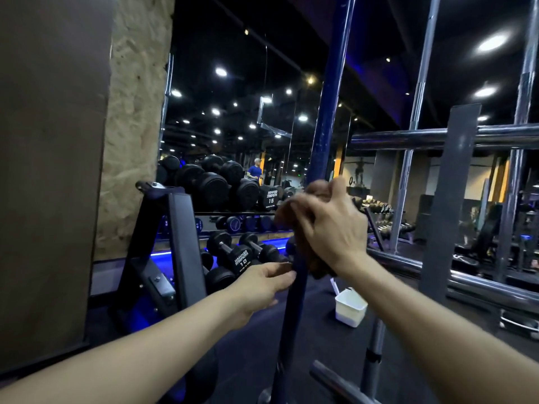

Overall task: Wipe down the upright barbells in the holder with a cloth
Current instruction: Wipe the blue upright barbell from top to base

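Observation:
A dark blue barbell point(326, 121) stands upright in front of me, running from the floor up past the top of the view. My right hand point(329, 225) grips a brown cloth point(294, 208) wrapped around the bar at about chest height. Below it, my left hand point(262, 284) holds the bar, with its fingertips pinching the shaft. Chrome barbells point(408, 158) stand upright to the right. The holder at the base is mostly hidden behind my arms.
A white plastic bucket point(350, 307) sits on the dark floor just right of the bar. A black dumbbell rack point(178, 237) with several dumbbells stands on the left before a mirror. Horizontal chrome bars point(437, 138) and a grey upright point(449, 199) cross the right side.

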A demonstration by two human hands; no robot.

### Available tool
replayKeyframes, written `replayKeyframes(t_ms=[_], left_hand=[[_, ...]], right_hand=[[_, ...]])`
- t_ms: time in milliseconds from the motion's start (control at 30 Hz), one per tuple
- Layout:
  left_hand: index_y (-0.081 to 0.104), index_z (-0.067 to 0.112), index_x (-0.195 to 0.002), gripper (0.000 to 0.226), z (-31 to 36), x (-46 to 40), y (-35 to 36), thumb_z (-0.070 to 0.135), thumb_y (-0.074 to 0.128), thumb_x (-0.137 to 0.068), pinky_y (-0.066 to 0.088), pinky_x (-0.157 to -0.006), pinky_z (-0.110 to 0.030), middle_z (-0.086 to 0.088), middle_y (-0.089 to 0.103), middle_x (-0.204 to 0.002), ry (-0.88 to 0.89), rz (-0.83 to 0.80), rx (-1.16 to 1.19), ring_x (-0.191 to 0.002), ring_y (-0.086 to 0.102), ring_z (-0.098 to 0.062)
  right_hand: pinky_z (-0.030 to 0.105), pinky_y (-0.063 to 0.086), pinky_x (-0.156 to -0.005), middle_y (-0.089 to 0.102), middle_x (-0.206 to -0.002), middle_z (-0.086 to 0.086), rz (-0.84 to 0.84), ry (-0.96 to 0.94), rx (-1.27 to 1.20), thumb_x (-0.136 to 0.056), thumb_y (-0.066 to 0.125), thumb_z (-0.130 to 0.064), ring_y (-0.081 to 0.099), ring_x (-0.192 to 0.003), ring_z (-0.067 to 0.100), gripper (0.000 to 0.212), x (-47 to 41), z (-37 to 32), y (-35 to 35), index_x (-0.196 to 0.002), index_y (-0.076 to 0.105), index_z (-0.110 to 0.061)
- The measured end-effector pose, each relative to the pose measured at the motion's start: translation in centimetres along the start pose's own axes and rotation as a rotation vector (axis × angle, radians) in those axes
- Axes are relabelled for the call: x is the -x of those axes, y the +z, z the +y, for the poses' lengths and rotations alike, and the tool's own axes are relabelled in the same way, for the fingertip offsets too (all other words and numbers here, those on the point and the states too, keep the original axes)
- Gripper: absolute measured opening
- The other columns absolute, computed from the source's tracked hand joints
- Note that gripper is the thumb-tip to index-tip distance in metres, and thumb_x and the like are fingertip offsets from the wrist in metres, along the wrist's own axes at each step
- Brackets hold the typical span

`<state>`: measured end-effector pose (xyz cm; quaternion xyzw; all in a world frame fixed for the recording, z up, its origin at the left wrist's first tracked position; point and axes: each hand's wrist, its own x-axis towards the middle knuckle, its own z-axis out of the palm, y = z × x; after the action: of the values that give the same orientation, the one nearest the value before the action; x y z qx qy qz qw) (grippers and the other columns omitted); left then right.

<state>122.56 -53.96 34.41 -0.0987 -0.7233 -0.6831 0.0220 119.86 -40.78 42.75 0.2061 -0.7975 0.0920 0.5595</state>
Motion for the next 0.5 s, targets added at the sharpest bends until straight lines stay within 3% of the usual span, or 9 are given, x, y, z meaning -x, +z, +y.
replayKeyframes(t_ms=[67,133,233,333,433,500], left_hand=[[0.062,0.024,-0.119,0.026,-0.1,-0.2,-0.1,0.023,0.056,-0.094,0.041,-0.076,-0.02,0.008,0.066,-0.116,0.001,-0.003,0.007,-0.106,0.058,-0.003],[0.064,0.025,-0.114,0.022,-0.3,-0.4,-0.1,0.021,0.056,-0.094,0.04,-0.075,-0.02,0.009,0.067,-0.114,0.006,-0.01,0.03,-0.101,0.058,-0.002],[0.065,0.025,-0.108,0.018,-0.7,-0.8,0.0,0.016,0.056,-0.094,0.039,-0.067,-0.015,0.007,0.068,-0.104,0.024,-0.005,0.059,-0.092,0.056,-0.004],[0.066,0.019,-0.099,0.015,-0.9,-0.9,0.2,0.011,0.054,-0.095,0.041,-0.06,-0.013,0.006,0.067,-0.085,0.044,0.022,0.1,-0.079,0.057,-0.004],[0.063,0.016,-0.089,0.018,-0.9,-0.7,0.4,0.007,0.049,-0.097,0.044,-0.06,-0.014,0.004,0.065,-0.077,0.036,0.038,0.143,-0.07,0.059,-0.003],[0.062,0.017,-0.089,0.019,-0.7,-0.5,0.5,0.008,0.047,-0.098,0.043,-0.062,-0.016,0.006,0.065,-0.075,0.025,0.039,0.146,-0.068,0.059,-0.002]], right_hand=[[0.03,0.035,-0.062,0.039,-0.121,0.009,0.021,0.097,-0.004,-0.095,0.047,-0.047,0.055,-0.087,0.027,0.033,-2.6,0.5,-0.6,-0.125,0.057,-0.038],[0.029,0.035,-0.061,0.038,-0.118,0.008,0.063,0.116,0.008,-0.098,0.044,-0.042,0.046,-0.076,0.023,0.039,-4.4,0.6,-1.1,-0.136,0.047,-0.035],[0.023,0.028,-0.05,0.038,-0.103,0.004,0.076,0.124,-0.076,-0.099,0.042,-0.041,0.046,-0.062,0.026,0.03,-2.2,0.8,0.0,-0.123,0.049,-0.024],[0.029,0.035,-0.046,0.045,-0.098,0.008,-0.033,0.074,-0.099,-0.096,0.038,-0.047,0.057,-0.059,0.035,0.022,3.7,0.4,1.8,-0.104,0.045,-0.029],[0.029,0.033,-0.044,0.044,-0.095,0.007,-0.146,0.038,-0.09,-0.095,0.044,-0.046,0.056,-0.057,0.034,0.017,6.2,0.4,2.1,-0.102,0.043,-0.031],[0.029,0.033,-0.046,0.046,-0.098,0.009,-0.112,-0.001,-0.074,-0.095,0.049,-0.042,0.053,-0.058,0.031,0.016,4.8,0.7,1.5,-0.104,0.048,-0.028]])
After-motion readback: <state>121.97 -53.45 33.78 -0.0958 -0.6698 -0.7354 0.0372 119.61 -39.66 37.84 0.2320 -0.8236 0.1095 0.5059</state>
